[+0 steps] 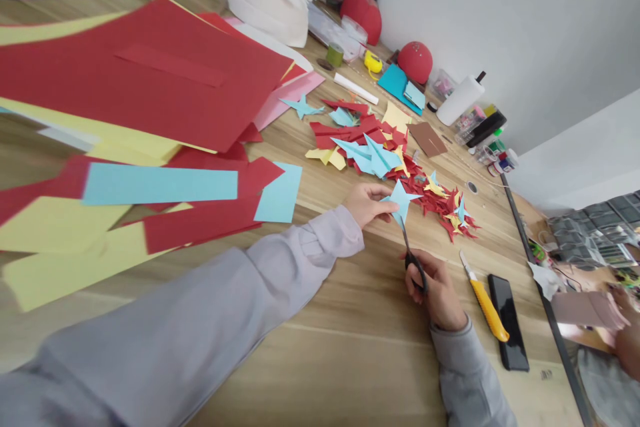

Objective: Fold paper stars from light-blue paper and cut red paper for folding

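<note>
No words or numbers can be read here. A small dark mark [546, 374] sits on the wood table [350, 373] at the near right, just beside the black phone [509, 322], but it is too tiny to make out. The little jar [503, 161] at the far right has a label, and that is too small and blurry to read.

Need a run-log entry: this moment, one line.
left hand: blue paper star | right hand: scissors, at star | nearby: yellow cutter, phone
</note>
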Motion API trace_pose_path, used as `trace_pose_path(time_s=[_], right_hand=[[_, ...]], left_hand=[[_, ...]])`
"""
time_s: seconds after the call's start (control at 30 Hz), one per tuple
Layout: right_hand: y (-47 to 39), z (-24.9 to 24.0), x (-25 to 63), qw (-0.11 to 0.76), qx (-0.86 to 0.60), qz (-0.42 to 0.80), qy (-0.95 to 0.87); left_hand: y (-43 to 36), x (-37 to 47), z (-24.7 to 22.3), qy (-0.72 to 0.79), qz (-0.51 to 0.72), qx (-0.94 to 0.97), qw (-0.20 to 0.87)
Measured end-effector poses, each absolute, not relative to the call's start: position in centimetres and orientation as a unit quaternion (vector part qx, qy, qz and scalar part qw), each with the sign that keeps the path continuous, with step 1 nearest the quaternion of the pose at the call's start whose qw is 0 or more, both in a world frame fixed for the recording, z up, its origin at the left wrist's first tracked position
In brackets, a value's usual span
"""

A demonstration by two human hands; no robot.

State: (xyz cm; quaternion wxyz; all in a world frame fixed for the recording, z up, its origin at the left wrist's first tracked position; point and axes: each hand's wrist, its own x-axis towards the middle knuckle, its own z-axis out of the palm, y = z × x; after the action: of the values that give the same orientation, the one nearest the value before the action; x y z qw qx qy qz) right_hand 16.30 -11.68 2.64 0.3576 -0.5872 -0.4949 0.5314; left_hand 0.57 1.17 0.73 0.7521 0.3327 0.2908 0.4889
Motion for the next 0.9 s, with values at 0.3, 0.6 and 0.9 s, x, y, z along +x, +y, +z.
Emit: trace_pose_path(time_s=[0.3, 0.6, 0.9], right_hand=[[-11.72, 2.64, 16.42, 0.351, -0.585, 0.535, -0.499], [-11.64, 2.92, 16.14, 0.343, -0.59, 0.525, -0.508], [-11.71, 2.88, 16.08, 0.345, -0.596, 0.518, -0.508]], left_hand=[[1.16, 0.6, 0.69, 0.289, 0.485, 0.332, 0.755], [1.14, 0.6, 0.71, 0.289, 0.477, 0.336, 0.759], [1.12, 0.57, 0.78, 0.293, 0.477, 0.332, 0.759]])
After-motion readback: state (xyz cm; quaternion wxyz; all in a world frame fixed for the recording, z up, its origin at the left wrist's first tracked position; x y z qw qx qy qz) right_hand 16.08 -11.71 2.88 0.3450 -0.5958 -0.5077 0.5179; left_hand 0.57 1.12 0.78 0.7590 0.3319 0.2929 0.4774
